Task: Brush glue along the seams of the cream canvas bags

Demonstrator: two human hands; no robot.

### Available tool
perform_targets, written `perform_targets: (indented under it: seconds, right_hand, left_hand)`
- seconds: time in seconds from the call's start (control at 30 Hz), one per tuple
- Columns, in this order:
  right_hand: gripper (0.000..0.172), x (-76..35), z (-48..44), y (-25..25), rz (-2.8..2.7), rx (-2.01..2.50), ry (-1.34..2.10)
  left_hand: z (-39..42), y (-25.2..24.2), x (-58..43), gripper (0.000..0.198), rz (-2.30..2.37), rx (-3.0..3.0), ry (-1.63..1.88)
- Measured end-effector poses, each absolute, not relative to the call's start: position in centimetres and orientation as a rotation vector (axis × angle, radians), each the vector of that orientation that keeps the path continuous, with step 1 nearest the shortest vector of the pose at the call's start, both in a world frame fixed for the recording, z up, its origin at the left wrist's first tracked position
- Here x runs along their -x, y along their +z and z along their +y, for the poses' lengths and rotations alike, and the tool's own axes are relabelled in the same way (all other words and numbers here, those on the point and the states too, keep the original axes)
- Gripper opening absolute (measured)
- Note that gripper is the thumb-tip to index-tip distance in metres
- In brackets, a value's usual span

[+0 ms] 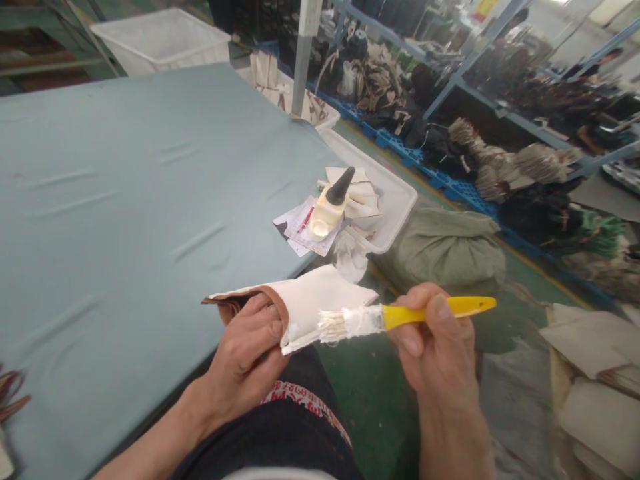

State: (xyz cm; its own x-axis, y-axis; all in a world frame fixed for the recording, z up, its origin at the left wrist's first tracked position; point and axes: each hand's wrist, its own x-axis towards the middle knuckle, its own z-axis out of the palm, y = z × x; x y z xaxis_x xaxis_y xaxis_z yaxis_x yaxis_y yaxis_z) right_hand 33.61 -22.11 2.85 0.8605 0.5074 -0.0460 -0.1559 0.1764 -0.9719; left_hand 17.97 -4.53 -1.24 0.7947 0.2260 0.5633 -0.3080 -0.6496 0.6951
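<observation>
My left hand (250, 350) grips a cream fabric piece (315, 293) with brown binding along its curved edge, fingers tucked into its opening. The piece lies at the table's near edge, over my lap. In my right hand (440, 340) is a paintbrush (425, 312) with a yellow handle, held level between thumb and fingers. White residue coats the brush's ferrule, and its pale bristles reach the lower right edge of the piece; whether they touch it I cannot tell. Beyond stands a cream bottle (327, 212) with a black cone-shaped top, on some papers (300, 227) with a red pen.
A blue-grey sheet covers the table (125, 187). At its right side sits a white tray (395, 200) with cream pieces, and a white bin (160, 43) stands behind. A green sack (445, 250) and stacked cream pieces (600, 400) lie to the right. Shelving (465, 73) stands beyond.
</observation>
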Motion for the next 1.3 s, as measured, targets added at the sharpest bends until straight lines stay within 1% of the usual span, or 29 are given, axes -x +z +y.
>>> perform_targets:
  seconds: [0.23, 0.4, 0.6, 0.87, 1.07, 1.3]
  right_hand:
    - [0.047, -34.0, -20.6, 3.5, -0.346, 1.271, 0.651]
    - [0.052, -35.8, -19.2, 3.6, -0.545, 1.289, 0.823]
    - [0.052, -36.5, -17.4, 4.5, -0.689, 1.247, 0.972]
    - [0.053, -36.3, -16.3, 4.6, -0.692, 1.254, 0.963]
    - [0.049, -37.0, -16.9, 4.4, -0.698, 1.232, 0.952]
    - [0.045, -36.7, -16.7, 3.8, -0.707, 1.157, 0.940]
  left_hand:
    - [-4.5, -0.6, -17.9, 0.023, -0.010, -1.987, 0.727]
    - [-4.6, -0.1, -18.1, 0.026, -0.050, -1.942, 0.674]
    - [-4.7, -0.5, -18.0, 0.029, -0.075, -1.886, 0.586]
    - [-4.7, -0.8, -18.1, 0.027, -0.037, -1.913, 0.578]
    - [-4.7, -0.8, -18.3, 0.022, -0.074, -1.864, 0.593]
    - [-4.9, -0.9, -18.5, 0.023, -0.083, -1.800, 0.546]
